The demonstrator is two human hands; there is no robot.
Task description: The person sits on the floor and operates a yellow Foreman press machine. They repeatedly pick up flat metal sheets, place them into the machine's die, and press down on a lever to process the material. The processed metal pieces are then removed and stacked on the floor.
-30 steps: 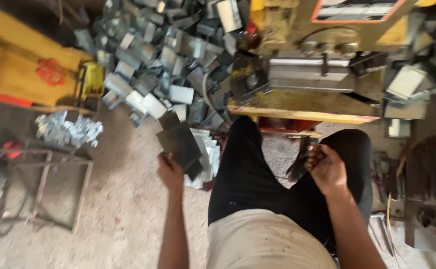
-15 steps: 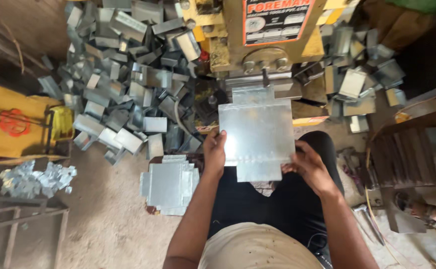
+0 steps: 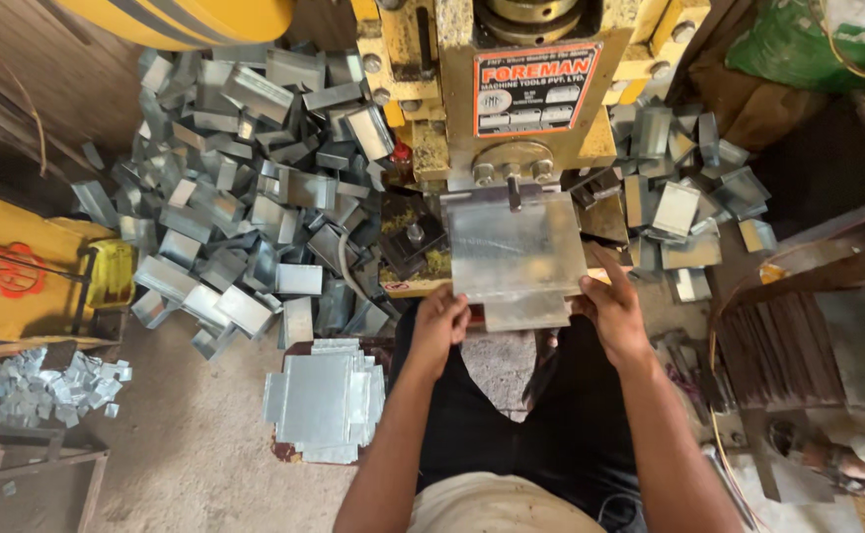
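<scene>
Galvanised, the flat notched steel sheet (image 3: pixel 516 259) lies under the yellow press machine (image 3: pixel 511 89), your left hand (image 3: pixel 439 326) and right hand (image 3: pixel 610 306) gripping its near corners.

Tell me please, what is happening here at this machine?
A seated person holds a flat notched metal sheet with both hands, the left hand at its lower left corner and the right hand at its right edge. The sheet lies on the bed of a yellow press machine, its far edge under the head. A stack of flat blanks sits on the floor at the left, and piles of bent metal pieces surround the machine.
</scene>
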